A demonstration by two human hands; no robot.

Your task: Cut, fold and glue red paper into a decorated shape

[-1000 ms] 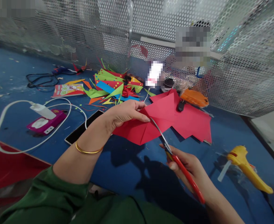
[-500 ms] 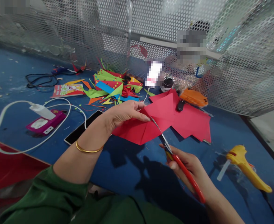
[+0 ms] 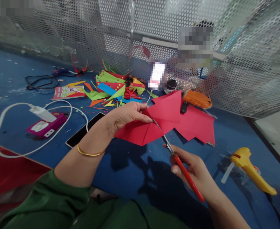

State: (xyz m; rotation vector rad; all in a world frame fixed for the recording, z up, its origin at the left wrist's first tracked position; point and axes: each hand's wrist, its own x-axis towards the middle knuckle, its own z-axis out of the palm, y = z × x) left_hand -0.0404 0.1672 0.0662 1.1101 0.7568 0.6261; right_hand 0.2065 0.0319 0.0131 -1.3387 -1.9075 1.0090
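Scissors [image 3: 181, 166], one pair, fill my right hand [image 3: 197, 168], its fingers curled around them, blades at the red paper [image 3: 165, 111] that my left hand [image 3: 130, 113] pinches above the blue table [image 3: 225, 136]. Cutting seems the step in hand; the next move likely calls for a steady pinch. Counted nearby: one yellow glue gun [image 3: 251, 168], one purple socket block [image 3: 49, 125], one booklet [image 3: 68, 92]; overlapping red sheets [image 3: 199, 124] resist counting.

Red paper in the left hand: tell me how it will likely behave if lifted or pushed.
The red paper is probably light for its size, being thin sheet material. It likely bends easily along its visible crease, yet may be fairly stiff, since it juts past the left hand without obvious droop.
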